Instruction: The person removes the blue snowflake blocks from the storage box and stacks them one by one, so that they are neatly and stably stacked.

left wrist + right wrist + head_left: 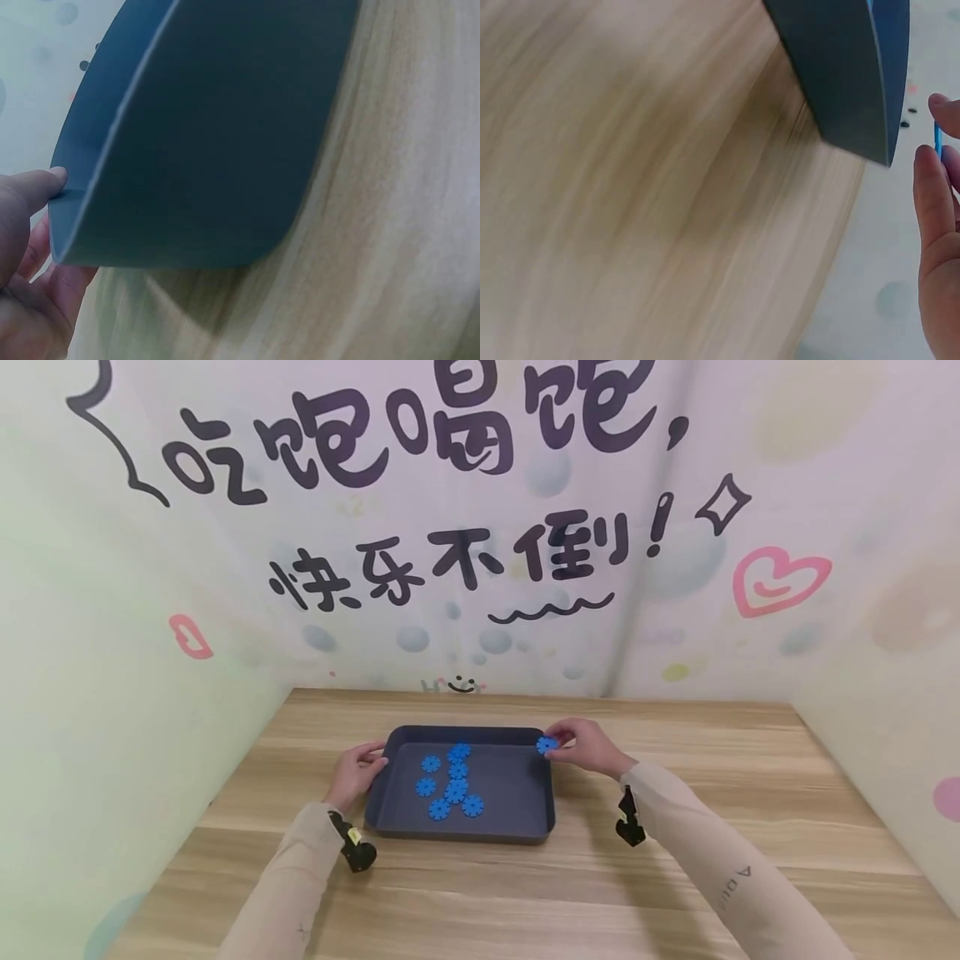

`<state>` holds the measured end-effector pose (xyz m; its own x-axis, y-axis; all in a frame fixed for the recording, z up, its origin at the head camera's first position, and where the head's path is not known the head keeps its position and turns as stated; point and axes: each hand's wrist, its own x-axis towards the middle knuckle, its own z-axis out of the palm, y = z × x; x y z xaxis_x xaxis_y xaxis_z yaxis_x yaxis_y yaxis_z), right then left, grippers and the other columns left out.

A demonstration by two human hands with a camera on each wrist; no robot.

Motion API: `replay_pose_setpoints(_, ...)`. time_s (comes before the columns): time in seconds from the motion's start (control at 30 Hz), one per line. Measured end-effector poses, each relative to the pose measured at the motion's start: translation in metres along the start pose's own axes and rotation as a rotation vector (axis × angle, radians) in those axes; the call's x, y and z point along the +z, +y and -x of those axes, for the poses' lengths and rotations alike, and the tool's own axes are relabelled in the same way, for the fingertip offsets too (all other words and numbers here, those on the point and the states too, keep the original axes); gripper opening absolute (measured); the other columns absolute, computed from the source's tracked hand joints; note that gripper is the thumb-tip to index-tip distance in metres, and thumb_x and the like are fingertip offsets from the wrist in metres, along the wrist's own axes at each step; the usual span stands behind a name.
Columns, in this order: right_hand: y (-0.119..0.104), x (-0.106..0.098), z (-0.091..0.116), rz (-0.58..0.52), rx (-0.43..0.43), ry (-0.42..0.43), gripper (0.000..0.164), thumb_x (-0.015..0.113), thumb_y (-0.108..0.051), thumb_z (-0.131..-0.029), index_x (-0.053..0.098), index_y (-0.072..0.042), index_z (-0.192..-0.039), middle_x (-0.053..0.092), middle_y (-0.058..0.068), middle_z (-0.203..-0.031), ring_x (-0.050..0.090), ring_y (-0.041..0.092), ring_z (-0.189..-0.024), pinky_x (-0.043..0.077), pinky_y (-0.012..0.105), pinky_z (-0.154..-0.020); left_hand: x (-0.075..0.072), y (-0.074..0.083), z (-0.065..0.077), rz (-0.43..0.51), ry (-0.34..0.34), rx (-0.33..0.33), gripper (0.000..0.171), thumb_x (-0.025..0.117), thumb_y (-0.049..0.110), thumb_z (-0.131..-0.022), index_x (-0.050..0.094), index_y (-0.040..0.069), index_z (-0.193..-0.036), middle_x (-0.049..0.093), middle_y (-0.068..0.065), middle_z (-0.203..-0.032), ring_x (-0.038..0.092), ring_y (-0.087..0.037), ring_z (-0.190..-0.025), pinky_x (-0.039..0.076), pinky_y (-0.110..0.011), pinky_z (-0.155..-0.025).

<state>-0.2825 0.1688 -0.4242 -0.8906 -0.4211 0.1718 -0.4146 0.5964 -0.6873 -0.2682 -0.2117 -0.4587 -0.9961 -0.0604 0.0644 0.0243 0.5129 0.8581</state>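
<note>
A dark grey rectangular tray (pixel 517 793) lies on the wooden table, with several blue notched interlocking discs (pixel 457 791) in its left half, some overlapping. At the tray's left wall, my left hand (pixel 356 775) grips the rim; its thumb is over the edge and its fingers are outside, as the left wrist view of the hand (pixel 26 322) shows. My right hand (pixel 592 748) pinches one blue notched disc (pixel 546 744) near the tray's back right corner. Seen edge-on in the right wrist view, that disc (pixel 937 140) sits between thumb and fingers, apart from the tray wall (pixel 840 82).
The wooden table (pixel 465 893) reaches back to a printed wall (pixel 360 652) with large dark lettering. Pale side walls stand left and right. A black wrist camera mount (pixel 352 843) is on the left wrist, and another mount (pixel 630 818) on the right.
</note>
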Motion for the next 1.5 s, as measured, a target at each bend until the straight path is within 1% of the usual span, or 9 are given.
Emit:
replay_pose_setpoints(0.13,0.013,-0.004,0.009,-0.013,0.02,0.047,0.032,0.072,-0.008,-0.071,0.061,0.006,-0.098,0.063,0.011,-0.086,0.058,0.019,-0.074,0.046,0.028,-0.066,0.0,0.001,0.001,-0.001,0.001,-0.006,0.034,0.06,0.004,-0.082,0.056,-0.005,-0.114,0.06,-0.025,-0.094,0.06,-0.028,-0.074,0.046,-0.025,-0.049)
replay_pose_setpoints(0.23,0.025,-0.004,0.016,-0.018,0.059,0.063,0.033,0.072,-0.007,-0.071,0.061,0.008,-0.098,0.063,0.012,-0.085,0.058,0.019,-0.074,0.046,0.028,-0.066,0.0,0.0,0.003,-0.014,-0.003,-0.009,0.033,0.06,0.004,-0.082,0.056,-0.005,-0.113,0.06,-0.025,-0.094,0.06,-0.028,-0.075,0.047,-0.025,-0.05)
replay_pose_setpoints(0.43,0.044,0.0,0.027,-0.026,0.161,0.034,0.03,0.069,-0.002,-0.071,0.06,0.008,-0.098,0.061,0.01,-0.083,0.057,0.02,-0.076,0.047,0.032,-0.071,0.001,0.0,0.005,-0.021,-0.002,-0.005,0.033,0.06,0.002,-0.081,0.056,-0.006,-0.113,0.061,-0.025,-0.092,0.06,-0.026,-0.073,0.047,-0.024,-0.053)
replay_pose_setpoints(0.63,0.057,0.004,0.029,-0.028,0.221,0.005,0.03,0.07,-0.005,-0.072,0.06,0.005,-0.098,0.061,0.009,-0.085,0.057,0.022,-0.08,0.047,0.034,-0.072,0.002,0.0,0.005,-0.028,0.004,0.007,0.032,0.06,0.002,-0.081,0.056,-0.006,-0.112,0.061,-0.024,-0.091,0.06,-0.024,-0.071,0.046,-0.023,-0.052)
replay_pose_setpoints(0.83,0.061,0.005,0.029,-0.008,0.216,-0.042,0.029,0.071,-0.009,-0.073,0.061,0.004,-0.096,0.06,0.008,-0.085,0.055,0.019,-0.078,0.046,0.033,-0.07,0.002,-0.002,0.001,-0.029,0.0,0.01,0.033,0.06,0.003,-0.081,0.056,-0.006,-0.112,0.061,-0.024,-0.092,0.06,-0.025,-0.073,0.046,-0.023,-0.054)
replay_pose_setpoints(1.03,0.061,0.003,0.025,-0.014,0.218,-0.065,0.027,0.07,-0.009,-0.073,0.062,0.004,-0.096,0.06,0.009,-0.088,0.054,0.02,-0.081,0.046,0.034,-0.073,0.002,0.001,-0.001,-0.012,-0.003,0.003,0.033,0.059,0.003,-0.082,0.056,-0.006,-0.113,0.06,-0.024,-0.093,0.059,-0.026,-0.074,0.047,-0.025,-0.054)
replay_pose_setpoints(1.17,0.062,0.003,0.024,-0.031,0.229,-0.082,0.028,0.071,-0.01,-0.073,0.062,0.003,-0.096,0.059,0.008,-0.087,0.052,0.019,-0.08,0.044,0.032,-0.072,0.001,0.001,-0.001,-0.001,-0.004,0.002,0.033,0.059,0.002,-0.081,0.055,-0.007,-0.113,0.06,-0.026,-0.093,0.06,-0.028,-0.075,0.047,-0.026,-0.053)
replay_pose_setpoints(1.37,0.063,0.002,0.022,-0.053,0.253,-0.08,0.03,0.072,-0.013,-0.072,0.062,0.002,-0.096,0.055,0.005,-0.082,0.048,0.016,-0.076,0.04,0.027,-0.068,-0.001,0.003,-0.001,-0.014,-0.003,-0.007,0.033,0.059,0.002,-0.082,0.055,-0.006,-0.114,0.059,-0.026,-0.096,0.059,-0.027,-0.077,0.048,-0.027,-0.053)
replay_pose_setpoints(1.5,0.062,0.002,0.021,-0.062,0.261,-0.085,0.031,0.073,-0.013,-0.072,0.061,0.002,-0.096,0.052,0.005,-0.079,0.046,0.016,-0.074,0.039,0.026,-0.066,-0.002,0.005,0.002,-0.013,-0.008,-0.015,0.033,0.058,0.002,-0.082,0.055,-0.006,-0.114,0.059,-0.025,-0.095,0.059,-0.027,-0.077,0.048,-0.027,-0.054)
